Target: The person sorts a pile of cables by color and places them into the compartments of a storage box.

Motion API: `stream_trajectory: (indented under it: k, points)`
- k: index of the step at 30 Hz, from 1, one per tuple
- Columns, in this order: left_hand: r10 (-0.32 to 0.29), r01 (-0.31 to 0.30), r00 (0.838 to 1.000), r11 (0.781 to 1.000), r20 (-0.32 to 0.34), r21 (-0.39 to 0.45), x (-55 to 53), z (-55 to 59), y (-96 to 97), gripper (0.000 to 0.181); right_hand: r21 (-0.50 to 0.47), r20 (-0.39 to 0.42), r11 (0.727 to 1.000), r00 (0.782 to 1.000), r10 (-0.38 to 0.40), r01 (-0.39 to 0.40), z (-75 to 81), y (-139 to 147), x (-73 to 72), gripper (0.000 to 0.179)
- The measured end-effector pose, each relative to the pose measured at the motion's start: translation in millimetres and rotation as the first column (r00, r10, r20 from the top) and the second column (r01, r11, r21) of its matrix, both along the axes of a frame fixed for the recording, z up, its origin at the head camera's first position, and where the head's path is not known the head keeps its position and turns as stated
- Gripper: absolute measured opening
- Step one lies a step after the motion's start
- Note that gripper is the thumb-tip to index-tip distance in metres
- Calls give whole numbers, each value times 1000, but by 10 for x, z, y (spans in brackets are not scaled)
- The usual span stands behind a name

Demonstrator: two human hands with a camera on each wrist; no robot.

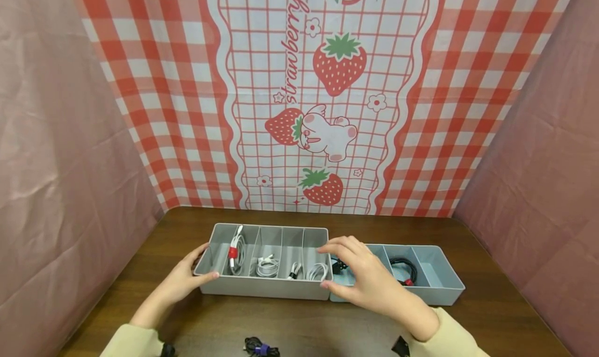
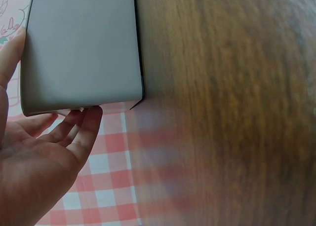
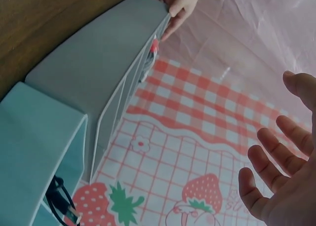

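Observation:
A long grey divided box [image 1: 262,288] lies on the table. My left hand [image 1: 180,279] grips its left end, thumb at the front rim and fingers against the end wall [image 2: 81,53]. Over the box's right end hovers my right hand [image 1: 367,279], fingers spread and holding nothing, as the right wrist view also shows. Inside are a white cable [image 1: 241,253] with a red tie, a coiled white cable [image 1: 268,267], a small white cable [image 1: 296,269] with a black tie, and a loose white coil [image 1: 317,272] in the right compartment.
A light blue divided box [image 1: 440,296] stands against the grey box's right end, with black cables [image 1: 413,267] inside. A black cable bundle [image 1: 262,348] with a purple tie lies near the front. Behind the table [image 1: 374,227] hangs a strawberry-print cloth [image 1: 299,87].

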State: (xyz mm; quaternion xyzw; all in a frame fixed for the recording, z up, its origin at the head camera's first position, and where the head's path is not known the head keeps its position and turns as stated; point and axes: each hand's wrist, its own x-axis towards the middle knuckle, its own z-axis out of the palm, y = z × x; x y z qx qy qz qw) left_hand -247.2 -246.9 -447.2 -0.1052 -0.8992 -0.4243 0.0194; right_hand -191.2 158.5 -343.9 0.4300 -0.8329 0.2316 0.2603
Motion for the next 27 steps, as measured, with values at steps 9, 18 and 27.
stream_trajectory:
  k: [9, 18, 27]
  points:
    - [8, -8, 1000, 1000, 1, -2, 0, -2, -8, 84, 39, 10, 998, 999, 41, -41, -114, -137, 5, 52]
    - [-9, 9, 1000, 1000, -16, 6, 34, 30, 10, 82, 100, 15, 987, 992, 122, -123, -237, -270, -1, 56]
    - [-8, 8, 1000, 1000, -25, -3, 33, 23, 8, 84, 130, 88, 975, 982, 168, -179, -366, -401, 13, 60]
